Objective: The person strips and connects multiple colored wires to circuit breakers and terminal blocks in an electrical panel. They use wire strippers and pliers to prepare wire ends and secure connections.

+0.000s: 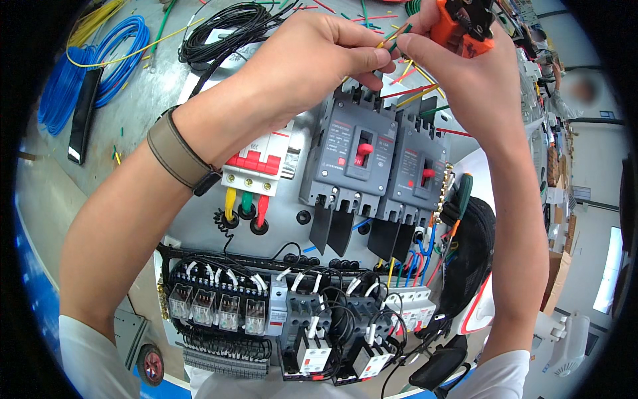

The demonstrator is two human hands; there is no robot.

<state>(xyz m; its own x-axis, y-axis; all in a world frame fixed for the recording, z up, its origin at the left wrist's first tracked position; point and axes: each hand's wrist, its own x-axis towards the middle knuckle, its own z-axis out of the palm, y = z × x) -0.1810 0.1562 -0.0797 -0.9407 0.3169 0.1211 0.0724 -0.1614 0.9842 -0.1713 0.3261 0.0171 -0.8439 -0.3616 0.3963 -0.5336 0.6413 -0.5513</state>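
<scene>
At the top centre, my left hand (325, 50) is closed, thumb and fingertips pinching a thin green-and-yellow wire (403, 31). Facing it, my right hand (458, 76) is also closed, its thumb and finger meeting the same wire. An orange-and-black hand tool (463, 30), which looks like a wire stripper, is tucked in my right palm. Below my hands stand two grey moulded-case circuit breakers (352, 149) with red levers. A white breaker with red toggles (256, 159) sits under my left forearm, with yellow, green and red cables at its lower end.
Coils of black (229, 33) and blue cable (129, 40) lie at the upper left, beside a dark phone-like slab (85, 116). Cut wire pieces are scattered behind the breakers. Clear relays (229, 312) and contactors (312, 352) line the near edge. A green-handled screwdriver (464, 193) lies in a black bag.
</scene>
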